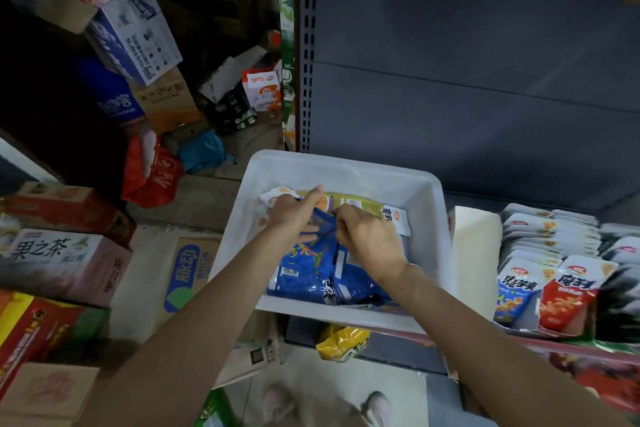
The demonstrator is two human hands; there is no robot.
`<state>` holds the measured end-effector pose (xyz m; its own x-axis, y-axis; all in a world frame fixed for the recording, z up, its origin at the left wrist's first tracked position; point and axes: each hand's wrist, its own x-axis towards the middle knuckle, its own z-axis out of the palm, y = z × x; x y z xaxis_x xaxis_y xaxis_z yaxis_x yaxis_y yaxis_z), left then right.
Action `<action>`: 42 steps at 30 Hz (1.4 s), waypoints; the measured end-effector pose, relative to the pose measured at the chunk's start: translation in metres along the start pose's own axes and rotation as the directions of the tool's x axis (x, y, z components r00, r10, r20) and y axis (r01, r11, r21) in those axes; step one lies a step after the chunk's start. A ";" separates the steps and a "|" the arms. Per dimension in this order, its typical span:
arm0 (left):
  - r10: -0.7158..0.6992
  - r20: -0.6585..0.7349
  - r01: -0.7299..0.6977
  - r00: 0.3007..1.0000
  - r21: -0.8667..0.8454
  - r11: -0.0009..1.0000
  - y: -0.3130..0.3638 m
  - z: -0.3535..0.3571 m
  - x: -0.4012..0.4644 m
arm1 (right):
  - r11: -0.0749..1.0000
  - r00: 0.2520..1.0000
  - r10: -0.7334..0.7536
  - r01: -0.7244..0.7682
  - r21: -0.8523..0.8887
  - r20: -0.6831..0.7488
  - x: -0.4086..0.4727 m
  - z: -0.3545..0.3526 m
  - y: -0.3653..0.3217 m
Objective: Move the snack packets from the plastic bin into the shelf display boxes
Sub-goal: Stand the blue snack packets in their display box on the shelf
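Inside the white bin (429, 236) lie blue packets (304, 267) and a yellow packet (356, 204) that lies sideways. Left hand (294, 215) and right hand (367, 236) both pinch the top of one blue packet, its long side pointing away from the person. Beside the bin, more packets fill the display box (554, 274) on the shelf.

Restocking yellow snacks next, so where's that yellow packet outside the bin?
The yellow packet lies low in the head view, just under the near edge of the white bin, left of the display boxes.

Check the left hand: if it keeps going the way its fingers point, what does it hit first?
Probably the yellow packet lying at the far end of the white bin. The left hand points up-frame toward it, fingertips already at its edge. Beyond that comes the bin's far wall. Depth is uncertain.
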<state>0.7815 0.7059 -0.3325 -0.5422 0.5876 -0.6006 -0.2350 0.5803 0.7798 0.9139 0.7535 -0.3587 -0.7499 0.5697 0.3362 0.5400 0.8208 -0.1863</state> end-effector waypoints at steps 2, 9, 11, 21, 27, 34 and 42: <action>0.001 0.052 0.000 0.999 -0.034 0.999 0.003 0.015 -0.004 | 0.995 0.998 -0.054 0.051 0.086 0.038 -0.008 -0.010 0.007; 0.330 0.296 -0.320 0.896 -0.083 0.944 0.019 0.082 -0.038 | 0.574 0.849 0.513 -0.448 0.685 0.125 -0.027 -0.061 0.073; 0.369 0.395 -0.375 0.841 -0.066 0.925 0.024 0.110 -0.050 | 0.395 0.789 0.590 -0.469 0.790 0.173 -0.034 -0.078 0.099; 0.511 0.360 -0.609 0.781 0.256 0.751 0.030 0.225 -0.058 | 0.255 0.701 0.705 -0.390 0.885 0.106 -0.074 -0.155 0.209; 0.452 0.426 -0.597 0.784 0.317 0.737 0.025 0.249 -0.065 | 0.248 0.715 0.699 -0.275 0.929 0.024 -0.081 -0.163 0.234; 0.472 0.377 -0.594 0.797 0.345 0.726 0.021 0.258 -0.067 | 0.363 0.740 0.647 -0.511 0.779 0.184 -0.102 -0.141 0.247; 0.680 0.260 -0.728 0.686 0.230 0.646 0.029 0.268 -0.081 | 0.629 0.812 0.583 -0.427 0.650 -0.029 -0.101 -0.148 0.248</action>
<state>1.0346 0.8259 -0.3083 -0.3218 0.9440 0.0722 0.4286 0.0773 0.9002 1.1801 0.8938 -0.3018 -0.2833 0.9397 0.1917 0.4116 0.2997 -0.8607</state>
